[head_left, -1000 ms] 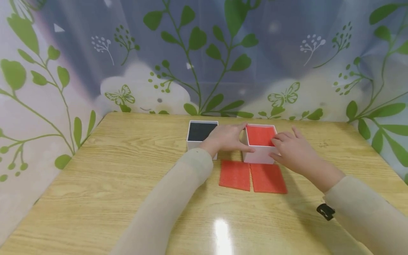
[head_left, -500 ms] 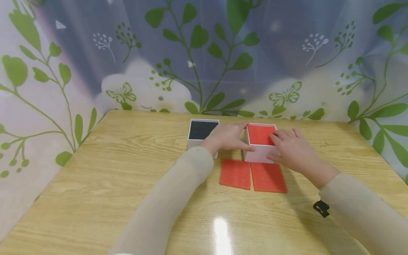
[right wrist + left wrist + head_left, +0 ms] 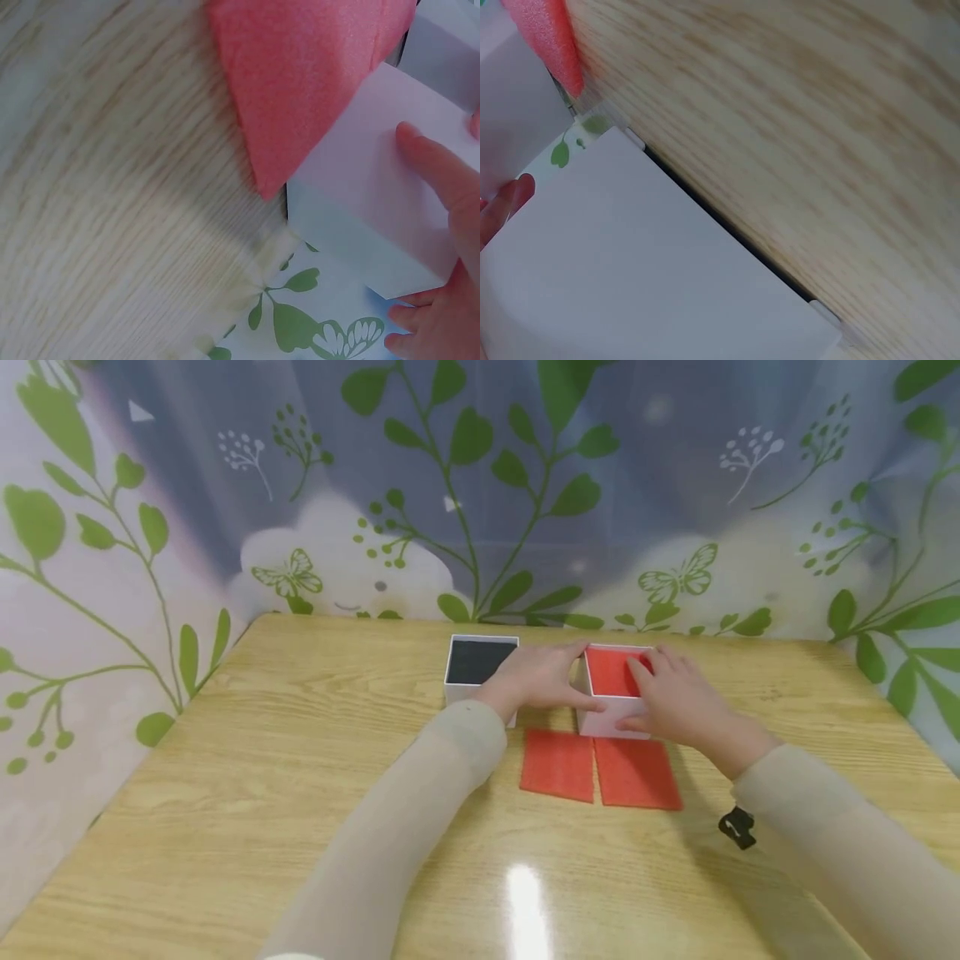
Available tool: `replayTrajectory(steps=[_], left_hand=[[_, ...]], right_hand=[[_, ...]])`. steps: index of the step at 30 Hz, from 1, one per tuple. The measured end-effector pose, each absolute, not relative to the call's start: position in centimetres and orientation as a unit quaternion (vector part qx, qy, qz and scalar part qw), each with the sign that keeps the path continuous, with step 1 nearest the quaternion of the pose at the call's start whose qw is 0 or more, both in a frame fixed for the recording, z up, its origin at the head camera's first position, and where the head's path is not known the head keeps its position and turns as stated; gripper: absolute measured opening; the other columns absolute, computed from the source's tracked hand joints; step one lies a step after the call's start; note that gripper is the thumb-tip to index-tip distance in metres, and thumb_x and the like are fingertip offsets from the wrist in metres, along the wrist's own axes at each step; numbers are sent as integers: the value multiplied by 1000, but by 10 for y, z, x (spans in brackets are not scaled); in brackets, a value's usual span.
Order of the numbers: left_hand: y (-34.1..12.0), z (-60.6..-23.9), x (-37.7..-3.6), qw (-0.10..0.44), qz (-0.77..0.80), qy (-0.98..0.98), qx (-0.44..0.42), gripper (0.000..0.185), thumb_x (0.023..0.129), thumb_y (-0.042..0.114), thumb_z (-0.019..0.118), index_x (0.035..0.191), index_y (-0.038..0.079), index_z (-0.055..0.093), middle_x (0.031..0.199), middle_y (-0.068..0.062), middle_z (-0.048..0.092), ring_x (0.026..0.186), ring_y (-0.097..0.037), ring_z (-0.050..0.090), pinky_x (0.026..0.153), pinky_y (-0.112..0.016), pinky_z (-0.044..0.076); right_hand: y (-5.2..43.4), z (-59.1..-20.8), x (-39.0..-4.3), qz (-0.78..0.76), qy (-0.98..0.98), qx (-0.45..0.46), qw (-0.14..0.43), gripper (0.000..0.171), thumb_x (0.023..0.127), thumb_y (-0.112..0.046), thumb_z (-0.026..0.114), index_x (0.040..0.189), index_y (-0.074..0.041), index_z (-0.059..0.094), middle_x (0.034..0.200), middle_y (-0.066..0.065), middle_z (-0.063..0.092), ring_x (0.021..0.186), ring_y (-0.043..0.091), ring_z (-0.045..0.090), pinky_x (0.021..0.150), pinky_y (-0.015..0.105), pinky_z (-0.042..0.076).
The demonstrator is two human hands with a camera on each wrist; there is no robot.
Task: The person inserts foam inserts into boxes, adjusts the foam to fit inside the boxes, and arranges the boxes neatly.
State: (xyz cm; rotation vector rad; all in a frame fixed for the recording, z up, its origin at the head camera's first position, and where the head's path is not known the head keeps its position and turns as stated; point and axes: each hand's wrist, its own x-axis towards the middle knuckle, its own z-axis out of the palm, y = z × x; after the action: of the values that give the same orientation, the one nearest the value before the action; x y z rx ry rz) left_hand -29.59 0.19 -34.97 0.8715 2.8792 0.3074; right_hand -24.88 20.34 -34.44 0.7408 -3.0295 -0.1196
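My left hand [image 3: 536,677] reaches over the left box and holds a white box [image 3: 602,722] by its left side, thumb along the front wall and a finger at the back corner. Inside it near the rim lies a red foam-like sheet [image 3: 609,672]. My right hand [image 3: 684,703] grips the box's right side, its fingers reaching in over the red sheet. In the right wrist view, the thumb [image 3: 435,165] presses the outer wall while other fingertips show beyond the far edge. Two similar red sheets [image 3: 557,765] lie side by side in front.
A second white box [image 3: 457,693] with a dark sheet [image 3: 478,662] inside stands to the left, partly behind the left hand. A patterned curtain [image 3: 420,527] hangs behind the wooden table [image 3: 262,760]. A black clip-like item [image 3: 738,827] hangs by the right sleeve.
My right hand has shifted left and farther over the right box, its fingers deeper above the red sheet. The left hand keeps its hold. The whole view has shifted slightly.
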Motion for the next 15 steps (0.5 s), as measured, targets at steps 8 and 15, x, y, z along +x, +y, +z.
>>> replayTrajectory(steps=[8, 15], left_hand=[[0, -352, -296, 66, 109, 951, 281, 103, 69, 78, 53, 150, 25, 19, 140, 9, 45, 117, -10, 49, 90, -32, 43], [1, -350, -297, 59, 98, 951, 289, 101, 71, 77, 52, 150, 22, 21, 139, 7, 46, 115, -11, 51, 90, -31, 43]], right_hand=[[203, -343, -246, -22, -970, 244, -3, 82, 80, -37, 72, 135, 12, 37, 136, 33, 34, 129, 51, 21, 100, 64, 19], [201, -346, -251, 35, -953, 298, 31, 80, 79, -31, 74, 133, 15, 37, 133, 32, 37, 121, 47, 36, 100, 56, 29]])
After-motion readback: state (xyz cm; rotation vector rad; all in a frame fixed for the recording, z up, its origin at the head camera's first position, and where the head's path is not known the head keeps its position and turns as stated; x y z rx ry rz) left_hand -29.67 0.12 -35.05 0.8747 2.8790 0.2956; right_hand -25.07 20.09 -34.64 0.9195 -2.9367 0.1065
